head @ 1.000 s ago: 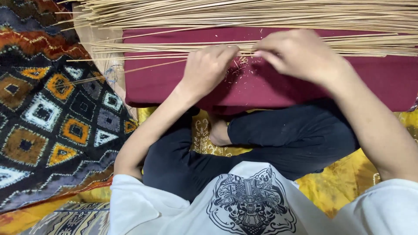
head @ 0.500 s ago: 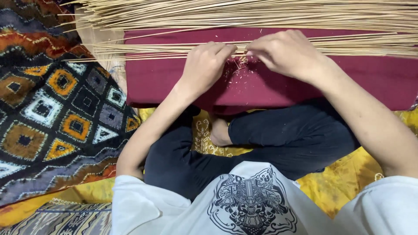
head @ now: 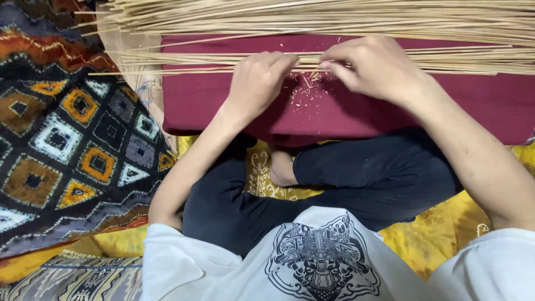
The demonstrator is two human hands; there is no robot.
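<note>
Two hands, both curled down onto the same little bundle of thin bamboo sticks (head: pixel 223 58) that lies across the top of the maroon cushion (head: pixel 345 106). Left hand (head: pixel 257 81) is closed in a loose fist with its fingertips pinching the sticks from above; right hand (head: pixel 374 67) sits just beside it, fingers bent and pinched on the same sticks, thumb tucked under so I can't see exactly how many it has. The gap between the two hands is small, and right below it on the cushion there's a scatter of pale shavings (head: pixel 305 89).

Handling-wise, these look super light and springy: long, skinny, pale, likely to flex if you grab far from where you're working and snap if bent sharply. Splinters seem likely too. Holding close on either side of the working spot, like here, looks like the sane grip.

Beyond the cushion's far edge is a much bigger pile of loose sticks (head: pixel 334 17), running the same direction. To the cushion's left is a patterned woven blanket (head: pixel 67 145) with diamond shapes. On the near side of the cushion, crossed legs in dark trousers (head: pixel 345 184) on a yellow embroidered cloth (head: pixel 446 228).
</note>
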